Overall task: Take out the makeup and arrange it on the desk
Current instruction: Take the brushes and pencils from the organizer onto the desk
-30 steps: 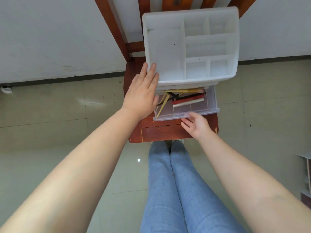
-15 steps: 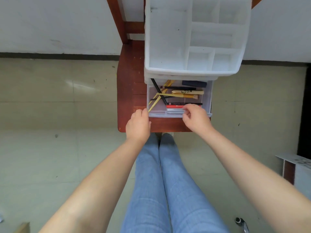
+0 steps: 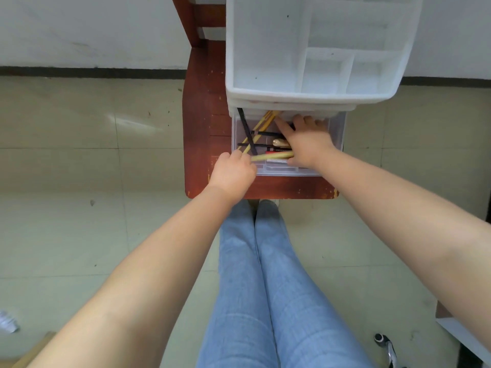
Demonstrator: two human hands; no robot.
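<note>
The clear drawer [image 3: 288, 170] juts over the chair seat's [image 3: 204, 144] front edge so both hands can dig in. The left hand [image 3: 232, 172] curls round a yellow pencil [image 3: 273, 156] at the drawer's front left corner; the right hand [image 3: 305, 140], fingers spread loose, rakes the remaining makeup sticks [image 3: 259, 134], apparently gripping nothing.

Pale glossy floor tiles [image 3: 66, 208], white wall [image 3: 93, 27], dark baseboard [image 3: 93, 71], red-brown wooden chair [image 3: 202, 123].

A white organizer [image 3: 313, 49] sits over a clear drawer [image 3: 337, 128] on a reddish-brown chair [image 3: 204, 102]. Inside lie yellow pencils [image 3: 261, 124], black pencils [image 3: 245, 127] and a gold tube [image 3: 279, 142]. Jeans [image 3: 265, 288] are light blue; floor tiles [image 3: 79, 181] pale beige.
</note>
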